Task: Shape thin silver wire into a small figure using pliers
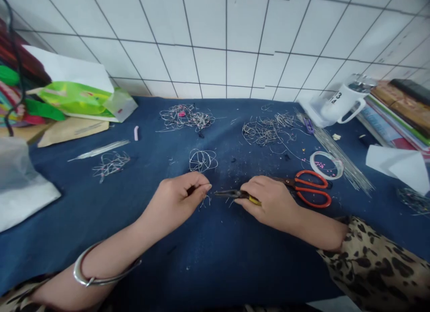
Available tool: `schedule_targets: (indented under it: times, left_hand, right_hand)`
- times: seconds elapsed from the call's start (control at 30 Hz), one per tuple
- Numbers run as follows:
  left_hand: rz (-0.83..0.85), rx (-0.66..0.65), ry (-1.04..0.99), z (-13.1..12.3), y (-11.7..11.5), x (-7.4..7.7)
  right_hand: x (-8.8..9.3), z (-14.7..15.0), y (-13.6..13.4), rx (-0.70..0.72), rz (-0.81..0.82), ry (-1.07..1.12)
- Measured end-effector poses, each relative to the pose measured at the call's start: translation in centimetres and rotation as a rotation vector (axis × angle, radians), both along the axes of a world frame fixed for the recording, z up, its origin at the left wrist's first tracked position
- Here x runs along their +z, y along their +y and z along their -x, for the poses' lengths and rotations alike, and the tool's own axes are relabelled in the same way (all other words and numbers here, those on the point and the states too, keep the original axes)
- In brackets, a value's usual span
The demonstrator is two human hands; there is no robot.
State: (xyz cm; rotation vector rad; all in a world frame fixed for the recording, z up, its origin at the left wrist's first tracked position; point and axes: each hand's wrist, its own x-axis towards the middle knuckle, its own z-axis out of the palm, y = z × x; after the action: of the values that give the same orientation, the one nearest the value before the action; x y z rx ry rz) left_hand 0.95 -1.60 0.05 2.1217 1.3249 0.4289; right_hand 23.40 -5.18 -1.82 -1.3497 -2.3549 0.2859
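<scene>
Pinching a thin bent silver wire piece (204, 200) in the left hand (174, 200), fingers narrow on it, just above the blue cloth bench (201, 267); right hand (268, 203) is gripping yellow-handled needle-nose pliers (231, 194), tips pointing at it. Wire is looking light, springy, easily kinked, so holding near the bend is probably safest

The cloth (201, 258) is dark denim blue. The scissors (311, 189) have orange-red handles; just left of the scissors, the pliers (233, 194) show a yellow grip. Below the scissors, the sleeve (376, 262) is tan with black leopard spots. Far left of the scissors, the bangle (78, 271) is silver and the bag (74, 97) bright green. Above the scissors, the mug (342, 104) is white with black digits, the wall (215, 34) white-tiled with dark lines
</scene>
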Motion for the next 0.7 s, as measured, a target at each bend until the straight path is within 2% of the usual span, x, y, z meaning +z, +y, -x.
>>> schedule_targets:
  times: [0.13,0.3,0.5,0.7]
  left_hand:
    - [0.022,-0.089,0.107,-0.2,0.3,-0.8]
    - [-0.062,-0.14,0.241,-0.6,-0.5,-1.1]
    - [-0.276,-0.127,0.126,-1.5,-0.9,-1.2]
    - [-0.268,-0.183,0.065,-2.9,-0.9,-2.0]
  right_hand:
    - [-0.1,-0.7,0.9,-0.105,0.04,0.216]
    - [-0.5,-0.8,1.1,-0.121,0.048,0.287]
    - [-0.8,-0.8,1.0,-0.127,0.058,0.299]
    - [-0.9,-0.7,1.0,-0.141,0.057,0.276]
